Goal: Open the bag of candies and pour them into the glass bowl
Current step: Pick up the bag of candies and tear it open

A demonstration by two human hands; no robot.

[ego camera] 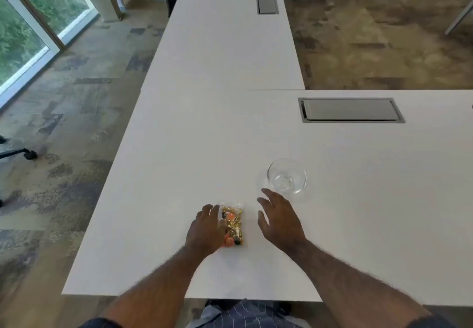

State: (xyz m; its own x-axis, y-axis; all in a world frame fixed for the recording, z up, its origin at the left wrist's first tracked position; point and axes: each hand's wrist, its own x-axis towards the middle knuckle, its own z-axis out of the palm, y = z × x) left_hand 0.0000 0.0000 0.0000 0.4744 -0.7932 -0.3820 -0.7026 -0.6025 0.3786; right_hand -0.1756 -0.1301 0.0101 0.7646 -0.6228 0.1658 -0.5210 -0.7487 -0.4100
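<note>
A small clear bag of candies (232, 222), with gold and orange wrappers inside, lies flat on the white table (194, 153) near the front edge. My left hand (206, 230) rests on the bag's left side, fingers over its edge; whether it grips the bag I cannot tell. My right hand (277, 219) hovers just right of the bag with fingers spread, holding nothing. An empty glass bowl (287, 176) stands upright on the table just beyond my right hand's fingertips.
A grey cable hatch (350, 110) is set in the table at the back right, another hatch (267, 1) on the adjoining table further away. An office chair base (18, 151) stands on the floor to the left. Windows line the far left.
</note>
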